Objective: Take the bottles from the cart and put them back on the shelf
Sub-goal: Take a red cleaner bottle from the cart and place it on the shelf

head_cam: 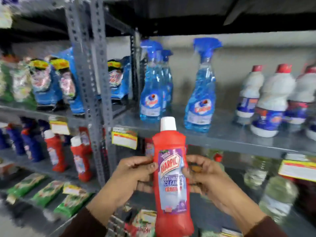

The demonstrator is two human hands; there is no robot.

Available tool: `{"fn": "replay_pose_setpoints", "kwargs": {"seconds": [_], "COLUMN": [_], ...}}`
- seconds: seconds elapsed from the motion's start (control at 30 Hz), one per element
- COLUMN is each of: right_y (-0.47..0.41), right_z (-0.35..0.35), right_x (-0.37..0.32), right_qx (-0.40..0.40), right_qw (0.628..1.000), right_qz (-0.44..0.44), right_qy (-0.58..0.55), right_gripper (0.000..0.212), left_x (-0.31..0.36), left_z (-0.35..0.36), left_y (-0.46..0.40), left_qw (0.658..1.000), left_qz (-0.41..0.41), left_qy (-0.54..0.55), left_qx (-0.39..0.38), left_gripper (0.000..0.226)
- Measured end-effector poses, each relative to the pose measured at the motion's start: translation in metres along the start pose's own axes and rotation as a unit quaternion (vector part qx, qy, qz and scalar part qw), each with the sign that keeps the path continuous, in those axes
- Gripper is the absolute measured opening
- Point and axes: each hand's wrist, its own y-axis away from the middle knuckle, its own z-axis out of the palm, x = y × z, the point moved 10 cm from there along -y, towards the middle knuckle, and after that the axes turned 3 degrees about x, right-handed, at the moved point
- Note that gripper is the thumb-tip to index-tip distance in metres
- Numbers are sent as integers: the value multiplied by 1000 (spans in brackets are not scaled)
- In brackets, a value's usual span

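— See the red bottle (171, 170) in the lower middle of the frame? Standing straight up, white cap on top, label facing us, foot running off the bottom edge

— Both hands are on it. Left hand (131, 175) wraps the left flank at label height, right hand (203, 175) mirrors it on the right flank. Fingers curled round the body from both sides, so the bottle is pinched between them, not resting on anything

— Which hand is closer to it?

— Neither, I'd say. They sit level with each other, about halfway up the bottle. Its long axis runs top to bottom, right between the two palms

— So where does it want to go?

— My guess: the matching red bottles (68, 151) with white caps stand at the left of the frame, on a lower shelf board, past the grey upright post (95, 93). From the grip that is leftward and slightly up in the picture. The cap is level with the front edge of the metal shelf (239, 139) carrying the blue spray bottles (200, 93), at middle right, so that board is nearer but holds another sort

— Then the left hand would lead?

— Likely, since the matching row lies on its side. The bottle is already upright, so no turning needed, only carrying across

— And the cart?

— Can't see it in this view
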Motion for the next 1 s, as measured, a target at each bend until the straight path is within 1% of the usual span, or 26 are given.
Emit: {"fn": "replay_pose_setpoints", "kwargs": {"seconds": [0.1, 0.2, 0.33, 0.43, 0.57, 0.6, 0.7, 0.8, 0.9, 1.0], "right_y": [22, 36, 45, 41, 25, 20, -3, -34, -66, -96], "right_z": [-34, -58, -75, -78, -74, -73, -71, -76, -81, -85], "right_x": [-28, -40, -39, -21, 25, 39, 83, 123, 146, 148], "right_qx": [41, 69, 92, 95, 81, 77, 77, 95, 105, 117], "right_qw": [998, 996, 994, 994, 997, 997, 996, 992, 990, 988], "right_qz": [-39, -58, -64, -46, -7, 4, 40, 68, 70, 61], "right_qy": [-9, -3, 10, 3, -8, -5, 15, 43, 62, 77], "right_gripper": [31, 27, 35, 41, 43, 42, 31, 31, 28, 33], "left_x": [19, 26, 18, 0, -40, -54, -100, -141, -171, -179], "left_z": [43, 77, 94, 91, 73, 66, 43, 27, 19, 17], "left_y": [-11, -16, -20, -22, -26, -28, -39, -59, -83, -110], "left_qw": [999, 997, 996, 995, 994, 994, 993, 991, 989, 990], "left_qz": [15, 18, 8, -11, -47, -59, -98, -126, -142, -136], "left_qy": [0, -2, -13, -19, -19, -22, -28, -28, -22, -23], "left_qx": [-38, -72, -83, -92, -97, -92, -65, -46, -37, -28], "left_gripper": [32, 25, 36, 41, 30, 29, 27, 23, 22, 23]}}
